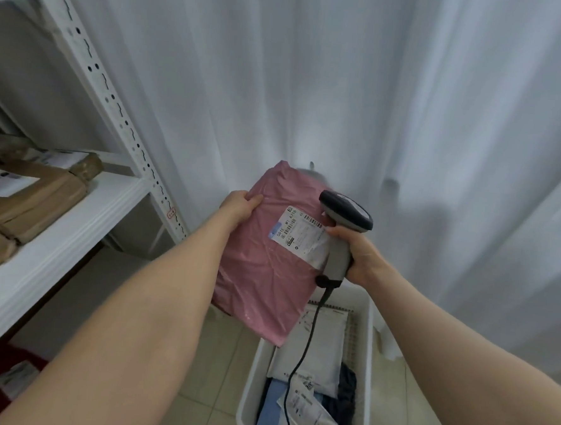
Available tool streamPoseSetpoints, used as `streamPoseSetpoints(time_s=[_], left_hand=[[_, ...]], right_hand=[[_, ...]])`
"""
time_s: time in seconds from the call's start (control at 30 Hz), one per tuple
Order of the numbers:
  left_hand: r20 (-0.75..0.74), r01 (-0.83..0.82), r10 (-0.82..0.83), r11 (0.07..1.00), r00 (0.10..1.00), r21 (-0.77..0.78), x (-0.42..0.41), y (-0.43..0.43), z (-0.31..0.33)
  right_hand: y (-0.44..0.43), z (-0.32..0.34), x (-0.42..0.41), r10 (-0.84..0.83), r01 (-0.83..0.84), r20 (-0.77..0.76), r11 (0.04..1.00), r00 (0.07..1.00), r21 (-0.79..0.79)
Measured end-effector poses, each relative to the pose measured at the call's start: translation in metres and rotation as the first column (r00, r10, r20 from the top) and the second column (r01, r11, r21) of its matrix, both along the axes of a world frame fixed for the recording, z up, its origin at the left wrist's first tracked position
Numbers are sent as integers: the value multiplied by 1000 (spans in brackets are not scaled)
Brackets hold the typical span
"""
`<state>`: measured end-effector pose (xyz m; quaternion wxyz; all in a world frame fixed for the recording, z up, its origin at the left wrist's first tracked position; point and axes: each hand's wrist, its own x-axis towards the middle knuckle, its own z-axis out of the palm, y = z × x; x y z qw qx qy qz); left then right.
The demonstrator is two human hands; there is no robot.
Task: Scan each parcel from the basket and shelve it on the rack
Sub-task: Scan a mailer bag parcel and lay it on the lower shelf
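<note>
A pink plastic parcel (263, 260) with a white shipping label (299, 233) is held up in front of me. My left hand (238, 205) grips its upper left edge. My right hand (363, 257) holds a grey barcode scanner (344, 216) by its handle, its dark head over the label's top right corner. The scanner's black cable hangs down into the white basket (368, 332) on the floor, which holds several more parcels. The white rack (75, 219) stands at my left.
Brown paper parcels (27, 200) with labels lie on the rack's shelf at the left. A red item sits on the lower level near the floor. White curtains (346, 85) hang straight ahead and to the right. Beige floor tiles surround the basket.
</note>
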<state>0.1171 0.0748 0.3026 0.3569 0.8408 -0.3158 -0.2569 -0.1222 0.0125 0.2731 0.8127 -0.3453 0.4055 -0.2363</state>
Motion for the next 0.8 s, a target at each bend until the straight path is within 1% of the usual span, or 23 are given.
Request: streamPoseSetpoints(time_s=[0.07,0.13,0.17,0.23,0.27,0.3,0.33,0.37,0.4,0.43,0.47,0.5,0.53,0.6,0.67,0.73,0.8], left_hand=[[98,21,-24,999,995,38,0,3,7],[187,-4,-8,998,982,64,-3,4,11],[216,-53,35,996,976,76,-4,5,12],[260,-226,193,969,946,102,-8,12,13],[268,-306,269,946,925,108,-11,19,12],[244,-372,336,921,910,118,-14,28,10],[172,-426,402,895,899,135,-16,36,5],[32,-473,474,869,880,146,-19,44,0],[-179,-506,526,850,831,148,-22,50,-7],[-420,-512,515,849,747,132,-26,54,-13],[-617,-491,447,864,648,110,-32,57,-17],[-721,-463,377,882,582,88,-39,59,-17],[-755,-445,336,893,563,65,-44,59,-16],[-751,-415,306,909,586,47,-49,56,-13],[-739,-370,303,926,602,79,-48,52,-5],[-714,-330,329,933,618,144,-47,51,2],[-688,-323,351,930,635,177,-47,48,5]], right_hand=[[2,3,4,-3,3,-4,1000,1000,1],[5,7,8,-34,34,6,999,999,10],[7,10,11,-65,64,24,998,998,23],[10,15,15,-149,145,64,988,987,61],[10,18,16,-192,185,81,979,978,87],[10,21,17,-228,217,97,969,969,117],[9,23,17,-254,238,111,961,961,141],[8,24,17,-272,252,122,955,954,158],[8,26,18,-286,263,132,949,949,172],[8,26,18,-299,271,141,945,944,185],[9,26,18,-307,277,148,941,940,194],[10,26,18,-308,278,149,941,939,195],[11,25,18,-304,276,144,943,942,187],[13,21,18,-295,276,120,949,948,151],[15,16,17,-293,287,87,955,952,75],[18,13,17,-301,301,43,954,953,11],[22,10,15,-309,308,14,951,951,5]])
